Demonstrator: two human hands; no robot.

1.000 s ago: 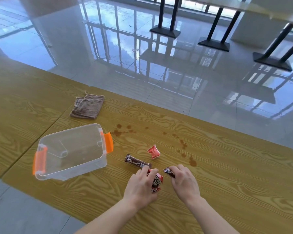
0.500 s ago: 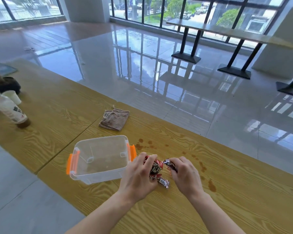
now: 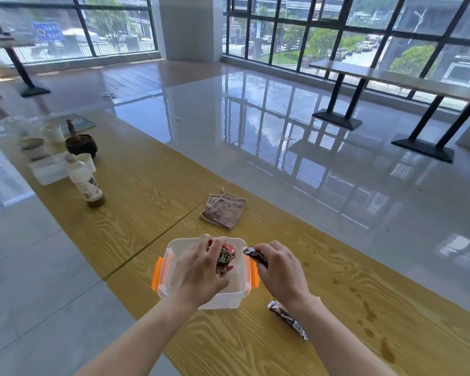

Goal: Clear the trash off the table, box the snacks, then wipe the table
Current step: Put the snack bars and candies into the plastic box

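Note:
A clear plastic box [image 3: 174, 270] with orange latches sits on the wooden table [image 3: 255, 343]. My left hand [image 3: 198, 270] hovers over the box, closed around a red and black snack pack [image 3: 224, 257]. My right hand [image 3: 281, 270] is at the box's right rim, gripping a dark brown snack bar [image 3: 257, 257] whose end points toward the box. Another brown snack bar [image 3: 288, 318] lies on the table to the right of the box, beside my right wrist. A folded brown cloth [image 3: 224, 210] lies beyond the box. Brown stains [image 3: 369, 318] dot the table to the right.
Farther left on the table stand a bottle with brown liquid [image 3: 86, 183], a dark bowl [image 3: 80, 145], white cups [image 3: 53, 132] and a white tray [image 3: 48, 169]. The table's far edge drops to a glossy floor. Other tables [image 3: 391, 80] stand by the windows.
Both hands lifted their snacks off the table and carried them left, over the box. The view swung up and left, so the bottle and dishes came into sight.

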